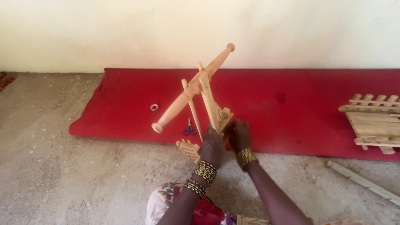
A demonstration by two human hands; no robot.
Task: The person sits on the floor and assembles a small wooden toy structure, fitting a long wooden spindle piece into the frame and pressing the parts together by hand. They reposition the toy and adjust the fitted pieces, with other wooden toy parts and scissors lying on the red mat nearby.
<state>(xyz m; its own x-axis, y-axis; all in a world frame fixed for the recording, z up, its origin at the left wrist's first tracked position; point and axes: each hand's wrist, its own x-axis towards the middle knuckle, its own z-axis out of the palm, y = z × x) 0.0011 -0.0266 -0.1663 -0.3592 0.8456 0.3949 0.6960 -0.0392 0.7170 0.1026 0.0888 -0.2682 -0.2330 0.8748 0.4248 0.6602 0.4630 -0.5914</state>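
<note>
A pale wooden frame (210, 100) stands tilted at the near edge of the red mat (291, 104). A long turned wooden spindle (189, 89) lies slanted across its top, and a thin dowel (192, 110) leans beside it. My left hand (211, 146) grips the lower part of the frame's upright. My right hand (238, 135) presses on the frame's base just to the right. Both wrists wear beaded bracelets. A small slatted wooden piece (187, 149) lies by my left hand.
Blue-handled scissors (189, 130) and a small tape roll (154, 107) lie on the mat left of the frame. A slatted wooden assembly (373, 123) rests at the right. A loose wooden strip (366, 183) lies on the concrete floor. A pale wall rises behind.
</note>
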